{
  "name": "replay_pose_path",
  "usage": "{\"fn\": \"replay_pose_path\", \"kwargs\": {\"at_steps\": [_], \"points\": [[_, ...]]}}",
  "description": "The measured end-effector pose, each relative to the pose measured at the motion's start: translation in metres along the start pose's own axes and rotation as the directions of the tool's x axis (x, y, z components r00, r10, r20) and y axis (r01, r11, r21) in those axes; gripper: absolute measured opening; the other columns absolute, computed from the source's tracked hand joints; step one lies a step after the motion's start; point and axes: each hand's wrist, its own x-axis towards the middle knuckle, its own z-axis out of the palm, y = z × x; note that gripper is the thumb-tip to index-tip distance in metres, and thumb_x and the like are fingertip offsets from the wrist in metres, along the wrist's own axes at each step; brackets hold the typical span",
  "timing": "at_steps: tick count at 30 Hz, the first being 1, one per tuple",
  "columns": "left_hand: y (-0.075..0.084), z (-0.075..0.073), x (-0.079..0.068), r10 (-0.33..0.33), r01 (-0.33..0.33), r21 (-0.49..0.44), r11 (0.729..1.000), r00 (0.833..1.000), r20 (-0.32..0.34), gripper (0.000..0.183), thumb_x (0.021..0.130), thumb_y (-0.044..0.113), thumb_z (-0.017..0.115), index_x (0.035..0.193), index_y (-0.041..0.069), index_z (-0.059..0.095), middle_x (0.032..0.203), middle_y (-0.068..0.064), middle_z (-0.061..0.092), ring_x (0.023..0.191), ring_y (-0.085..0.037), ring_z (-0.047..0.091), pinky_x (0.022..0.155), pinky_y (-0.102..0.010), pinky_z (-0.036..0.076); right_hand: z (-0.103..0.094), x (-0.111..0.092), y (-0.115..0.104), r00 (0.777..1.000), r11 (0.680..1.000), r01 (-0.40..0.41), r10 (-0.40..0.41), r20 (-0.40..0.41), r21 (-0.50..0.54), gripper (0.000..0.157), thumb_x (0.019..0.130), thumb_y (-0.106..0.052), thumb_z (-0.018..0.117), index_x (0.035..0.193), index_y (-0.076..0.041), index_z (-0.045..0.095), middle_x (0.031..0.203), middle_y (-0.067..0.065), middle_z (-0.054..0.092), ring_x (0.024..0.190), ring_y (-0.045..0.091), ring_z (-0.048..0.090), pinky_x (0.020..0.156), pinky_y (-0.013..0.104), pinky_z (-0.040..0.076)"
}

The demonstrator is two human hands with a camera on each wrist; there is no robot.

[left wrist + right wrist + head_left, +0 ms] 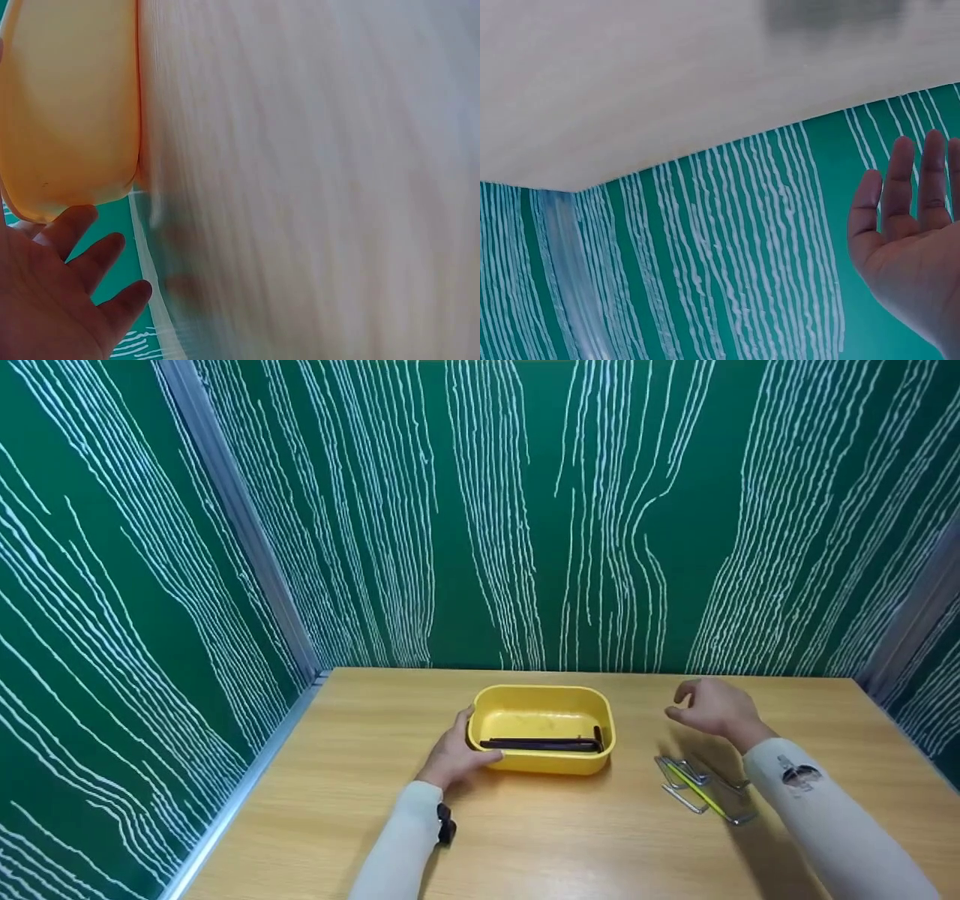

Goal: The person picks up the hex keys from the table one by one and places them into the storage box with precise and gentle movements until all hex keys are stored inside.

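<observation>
A yellow plastic tub (pixel 544 763) stands on the wooden table. Inside, along its near wall, lie black hex keys (pixel 536 745) with short bent ends at the right. My left hand (pixel 459 750) holds the tub's left end, its thumb lapping the near rim. In the left wrist view, the fingers of that hand (pixel 71 277) are spread, the uppermost against the tub's end. Over the table right of the tub, my right hand (pixel 716 706) hovers with nothing in it, fingers loosely bent. Nearer than that hand lie several silver bent metal rods (pixel 684 799), with a thin yellow-green stick (pixel 701 791) across them.
The wooden table (pixel 570 840) backs onto a green wall (pixel 480 510) with wavy white lines. Similar panels rise at both sides, joined by grey metal posts (pixel 240 510). A black strap piece (pixel 445 823) sits at my left wrist.
</observation>
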Motion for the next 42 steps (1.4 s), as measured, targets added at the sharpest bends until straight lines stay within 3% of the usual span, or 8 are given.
{"fn": "replay_pose_path", "kwargs": {"at_steps": [10,17,30,42], "points": [[-0.001,0.001,0.001,0.001,-0.001,0.01,1.0,1.0,-0.007,0.111,0.043,0.069,0.07,0.136,0.036,0.018,0.129,0.001,0.045,0.109,-0.015,0.046,0.099,-0.038,0.033,0.005,-0.018,0.022,0.995,0.999,-0.047,0.047,0.083,-0.01,0.05,0.073,-0.056,0.056,0.096,-0.011,0.061,0.092,0.009,0.061,0.072,0.02,0.052,0.053,0.031,0.04],[0.001,-0.002,0.002,-0.007,0.007,0.001,1.0,1.0,0.0,0.111,0.044,0.067,0.071,0.136,0.036,0.017,0.128,0.005,0.044,0.11,-0.014,0.045,0.1,-0.039,0.031,0.013,-0.028,0.03,0.97,0.989,-0.147,0.137,0.201,0.033,0.045,0.077,-0.052,0.055,0.104,-0.016,0.056,0.086,0.006,0.055,0.072,0.021,0.049,0.051,0.029,0.037],[0.0,0.0,-0.001,-0.028,0.028,0.001,1.0,1.0,0.002,0.113,0.042,0.07,0.069,0.136,0.036,0.017,0.129,0.006,0.044,0.111,-0.013,0.044,0.1,-0.038,0.031,0.031,-0.032,0.038,0.961,0.986,-0.159,0.144,0.238,0.044,0.019,0.068,-0.035,0.068,0.08,-0.019,0.064,0.075,0.002,0.057,0.063,0.018,0.05,0.045,0.029,0.034],[0.001,0.0,-0.002,-0.042,0.042,-0.001,0.999,0.999,0.006,0.111,0.042,0.069,0.07,0.135,0.038,0.018,0.13,0.006,0.043,0.111,-0.013,0.044,0.101,-0.038,0.03,0.041,-0.035,0.043,0.964,0.99,-0.132,0.117,0.24,0.046,0.015,0.066,-0.021,0.068,0.08,-0.019,0.063,0.066,-0.001,0.056,0.054,0.015,0.05,0.045,0.028,0.033]]}}
